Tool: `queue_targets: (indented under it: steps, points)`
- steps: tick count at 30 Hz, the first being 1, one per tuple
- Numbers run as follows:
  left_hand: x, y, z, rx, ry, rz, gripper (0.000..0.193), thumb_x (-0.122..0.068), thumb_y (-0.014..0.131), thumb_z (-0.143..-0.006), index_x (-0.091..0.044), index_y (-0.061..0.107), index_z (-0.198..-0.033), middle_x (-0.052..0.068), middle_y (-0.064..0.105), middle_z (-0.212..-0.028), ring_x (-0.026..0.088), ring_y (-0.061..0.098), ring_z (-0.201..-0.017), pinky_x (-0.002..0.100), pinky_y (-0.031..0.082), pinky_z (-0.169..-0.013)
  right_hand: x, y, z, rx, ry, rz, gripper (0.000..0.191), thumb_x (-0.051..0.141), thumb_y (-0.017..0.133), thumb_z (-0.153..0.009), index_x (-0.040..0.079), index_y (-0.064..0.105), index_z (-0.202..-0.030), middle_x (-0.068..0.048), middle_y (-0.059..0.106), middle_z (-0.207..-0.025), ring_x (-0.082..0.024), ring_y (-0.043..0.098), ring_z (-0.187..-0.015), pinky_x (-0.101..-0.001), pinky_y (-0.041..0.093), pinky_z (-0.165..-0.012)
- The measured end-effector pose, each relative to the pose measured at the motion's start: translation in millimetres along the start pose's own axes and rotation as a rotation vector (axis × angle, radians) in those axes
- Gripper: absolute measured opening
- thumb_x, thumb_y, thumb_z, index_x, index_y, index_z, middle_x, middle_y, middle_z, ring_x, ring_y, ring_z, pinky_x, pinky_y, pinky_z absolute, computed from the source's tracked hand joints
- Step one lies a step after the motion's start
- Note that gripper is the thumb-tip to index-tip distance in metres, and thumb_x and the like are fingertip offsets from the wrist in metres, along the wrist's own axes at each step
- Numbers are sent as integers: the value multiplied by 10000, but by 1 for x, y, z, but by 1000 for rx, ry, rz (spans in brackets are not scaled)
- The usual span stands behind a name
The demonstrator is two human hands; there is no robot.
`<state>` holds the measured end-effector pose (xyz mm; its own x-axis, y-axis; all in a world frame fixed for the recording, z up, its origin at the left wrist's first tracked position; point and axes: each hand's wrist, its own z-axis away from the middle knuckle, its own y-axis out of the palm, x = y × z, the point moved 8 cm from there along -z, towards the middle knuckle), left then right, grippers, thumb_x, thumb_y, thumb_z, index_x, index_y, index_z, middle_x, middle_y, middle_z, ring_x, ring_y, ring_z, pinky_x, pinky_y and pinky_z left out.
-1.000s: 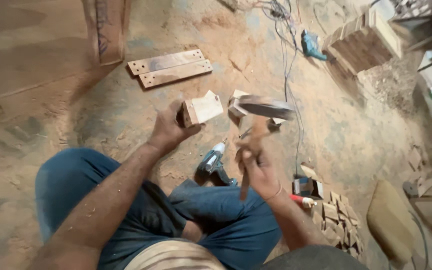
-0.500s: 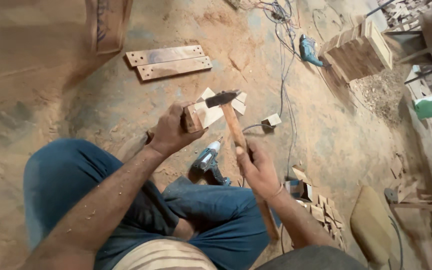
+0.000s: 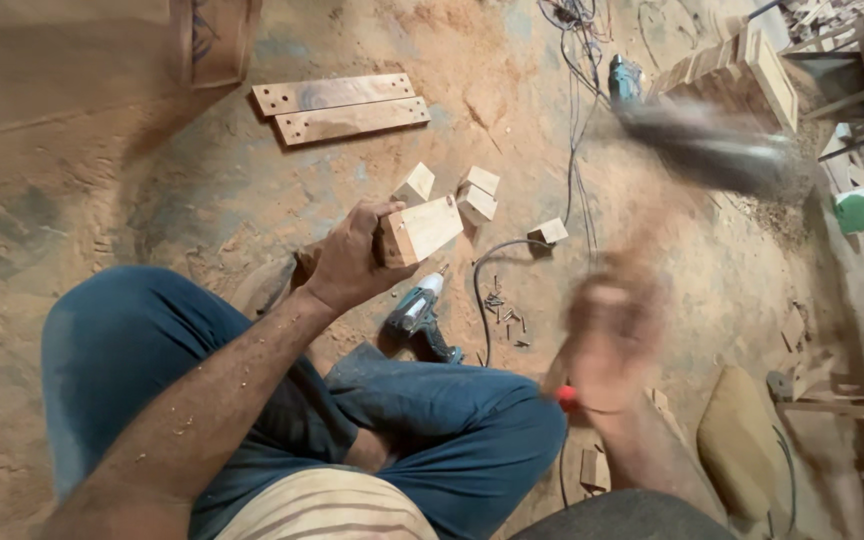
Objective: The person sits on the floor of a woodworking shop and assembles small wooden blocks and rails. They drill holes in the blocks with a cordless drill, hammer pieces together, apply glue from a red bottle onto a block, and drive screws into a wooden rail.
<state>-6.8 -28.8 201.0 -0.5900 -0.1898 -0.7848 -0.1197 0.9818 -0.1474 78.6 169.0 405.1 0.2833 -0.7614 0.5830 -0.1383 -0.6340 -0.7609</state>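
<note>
I sit on a sawdust-covered floor in blue trousers. My left hand (image 3: 350, 255) grips a pale wooden block (image 3: 420, 230) and holds it just above the floor. My right hand (image 3: 607, 335) is raised to the right and blurred by motion. It holds a hammer whose dark head (image 3: 712, 150) is smeared high at the upper right, well away from the block. The handle is mostly lost in the blur.
A cordless drill (image 3: 418, 316) lies by my knee, with loose screws (image 3: 505, 312) beside it. Three small wood blocks (image 3: 477, 195) sit beyond. Two drilled planks (image 3: 342, 107) lie farther off. Cables (image 3: 577, 120), a blue power tool (image 3: 626, 78) and a slatted crate (image 3: 742, 70) are at the upper right.
Half a second ago the hammer head rested on the block. It has since swung up and to the right with my right hand. My left hand keeps hold of the block.
</note>
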Motion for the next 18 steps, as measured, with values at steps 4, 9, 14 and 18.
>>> queue_targets:
  steps: [4, 9, 14, 18]
  points:
    - [1, 0, 0, -3, -18, 21, 755, -278, 935, -757, -91, 473, -1324, 180, 631, -1171, 372, 682, -1052, 433, 571, -865, 10, 7, 2, 3, -337, -197, 197, 225, 606, -1008, 43, 593, -1080, -173, 606, -707, -322, 579, -617, -454, 440, -550]
    - [-8, -3, 0, -2, 10, 37, 721, -265, 918, -748, -90, 496, -1306, 164, 661, -1149, 368, 697, -1024, 428, 575, -845, -27, 69, 0, 292, -29, 462, 206, 206, 648, -967, 32, 548, -1011, -249, 617, -762, -449, 606, -693, -518, 460, -594]
    - [-4, 3, -1, 67, -66, 28, 709, -281, 924, -762, -86, 503, -1298, 170, 636, -1120, 365, 679, -1004, 433, 564, -854, -14, 43, 6, 222, -54, 274, 193, 220, 643, -983, 59, 572, -1062, -164, 653, -806, -355, 633, -652, -448, 498, -568]
    - [-4, 0, 2, 12, -3, 24, 721, -259, 926, -776, -95, 502, -1335, 172, 640, -1182, 378, 672, -1069, 439, 560, -894, -15, 22, 11, 134, -9, -43, 228, 207, 579, -1019, 39, 561, -1172, -129, 667, -950, -295, 632, -701, -414, 507, -596]
